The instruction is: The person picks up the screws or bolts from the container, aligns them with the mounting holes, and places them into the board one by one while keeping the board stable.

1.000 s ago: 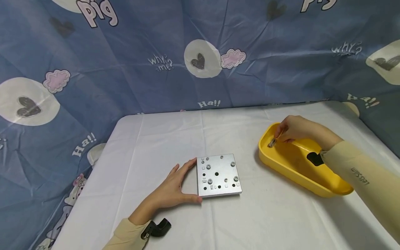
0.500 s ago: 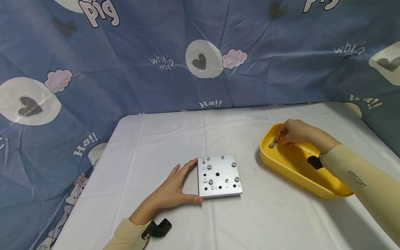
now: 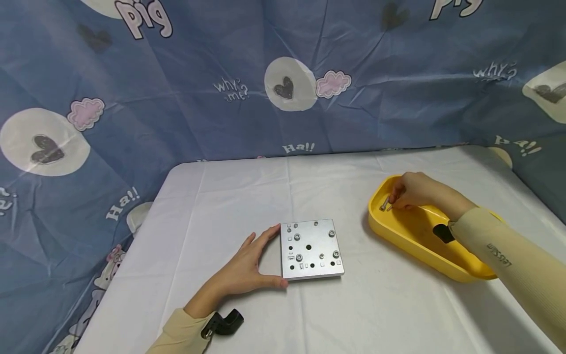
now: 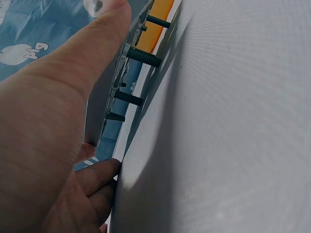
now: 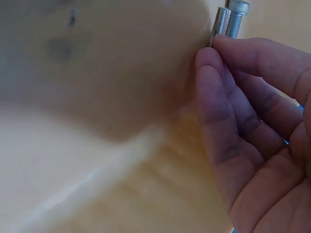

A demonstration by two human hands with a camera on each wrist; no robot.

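Note:
In the head view, a square silver metal plate point(image 3: 316, 238) with several holes and socket-head screws sits mid-table. My left hand point(image 3: 247, 270) grips its left side, thumb at the near corner and index finger at the far corner. Threaded screw shanks point(image 4: 144, 57) stick out from the plate's underside in the left wrist view. On the right, my right hand point(image 3: 413, 191) reaches into a yellow tray point(image 3: 411, 247). Its thumb and fingertips pinch two small metal screws, a cap-head screw point(image 5: 236, 19) and a threaded screw point(image 5: 220, 20) whose head is hidden, side by side.
A white cloth point(image 3: 234, 196) covers the table. Behind it hangs a blue printed curtain point(image 3: 199, 123). The tray's raised rim surrounds the right hand. A black wrist mount point(image 3: 227, 322) sits at the left cuff.
My right hand has shifted slightly down in the tray. The screws at its fingertips, close together before, now show spread apart. My left hand and the plate keep their places.

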